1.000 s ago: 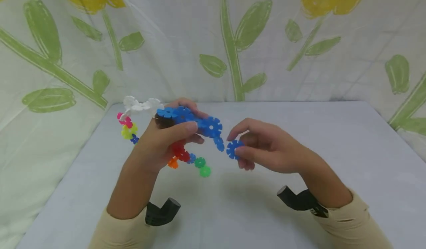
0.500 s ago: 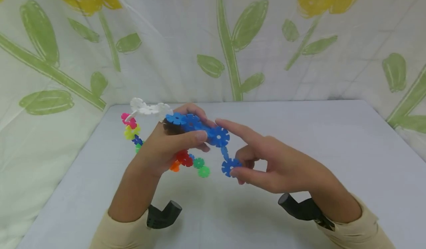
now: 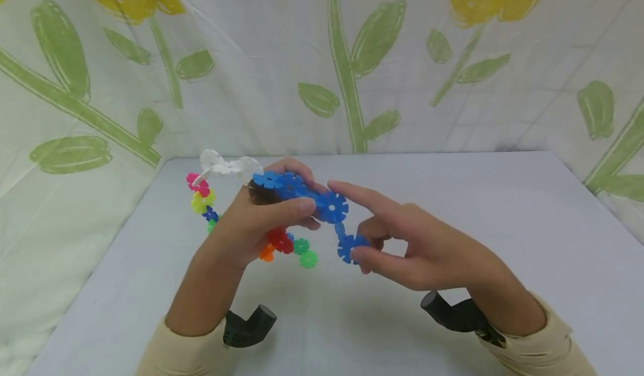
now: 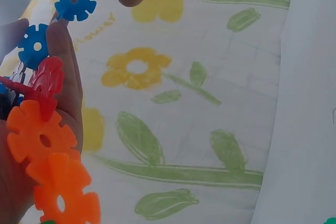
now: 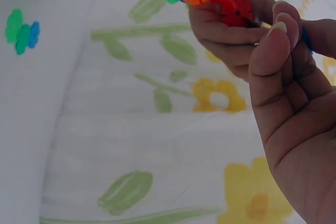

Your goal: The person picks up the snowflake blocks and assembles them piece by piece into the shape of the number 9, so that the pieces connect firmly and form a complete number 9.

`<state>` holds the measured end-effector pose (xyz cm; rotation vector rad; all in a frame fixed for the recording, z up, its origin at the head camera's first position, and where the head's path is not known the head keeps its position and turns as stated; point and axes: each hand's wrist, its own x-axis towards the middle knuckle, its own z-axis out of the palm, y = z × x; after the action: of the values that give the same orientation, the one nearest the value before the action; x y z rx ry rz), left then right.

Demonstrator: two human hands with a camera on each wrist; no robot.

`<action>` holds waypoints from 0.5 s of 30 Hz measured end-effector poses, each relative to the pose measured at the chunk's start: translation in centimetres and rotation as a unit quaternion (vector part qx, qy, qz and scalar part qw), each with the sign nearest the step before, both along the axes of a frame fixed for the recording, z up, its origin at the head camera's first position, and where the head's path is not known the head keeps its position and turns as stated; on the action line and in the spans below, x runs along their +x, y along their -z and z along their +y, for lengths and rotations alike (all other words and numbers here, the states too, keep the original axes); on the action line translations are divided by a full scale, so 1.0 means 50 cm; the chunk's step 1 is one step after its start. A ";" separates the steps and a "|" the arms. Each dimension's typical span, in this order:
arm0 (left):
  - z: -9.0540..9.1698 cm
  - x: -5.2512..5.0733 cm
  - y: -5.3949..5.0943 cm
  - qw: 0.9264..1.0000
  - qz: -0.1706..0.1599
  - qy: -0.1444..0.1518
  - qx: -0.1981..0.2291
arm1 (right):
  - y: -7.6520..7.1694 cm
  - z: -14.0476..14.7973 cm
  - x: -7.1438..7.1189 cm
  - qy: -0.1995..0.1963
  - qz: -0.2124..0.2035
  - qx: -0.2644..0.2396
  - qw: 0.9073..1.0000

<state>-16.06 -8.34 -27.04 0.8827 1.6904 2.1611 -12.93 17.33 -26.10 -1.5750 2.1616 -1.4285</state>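
My left hand (image 3: 251, 219) grips a chain of plastic snowflake discs above the table. Its blue discs (image 3: 332, 207) stick out past the thumb, and white discs (image 3: 226, 167) extend at the far left. Pink, yellow and dark blue discs (image 3: 202, 201) hang behind the wrist. Below the palm are red discs (image 3: 280, 240) and orange discs (image 4: 42, 135). At the chain's lower right end, my right hand (image 3: 417, 242) pinches a blue disc (image 3: 347, 248) between thumb and fingers, its index finger reaching toward the blue disc above. The left palm hides part of the chain.
Joined green discs (image 3: 304, 253) with a small blue one lie on the pale table (image 3: 352, 331) beneath the left hand. A flower-print cloth (image 3: 251, 85) hangs behind the table's far edge. Black wrist mounts (image 3: 250, 327) sit at both cuffs.
My right hand has brought its blue disc down and left to the end of the blue chain, where the two now meet. The left hand has shifted slightly right with the chain.
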 end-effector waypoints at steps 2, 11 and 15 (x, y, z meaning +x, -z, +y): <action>0.003 0.001 0.002 1.000 -0.009 0.000 0.002 | 0.002 -0.002 -0.001 -0.001 0.001 -0.004 1.000; 0.012 0.004 0.007 0.999 -0.039 -0.023 0.009 | 0.020 -0.012 -0.026 0.002 0.066 -0.099 0.993; 0.018 0.006 0.010 0.993 -0.064 -0.056 0.083 | 0.025 -0.023 -0.030 0.051 0.112 -0.170 0.978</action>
<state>-15.76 -7.46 -27.52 0.6865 1.5505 2.4066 -14.44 16.18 -27.35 -1.8393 2.2384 -1.8159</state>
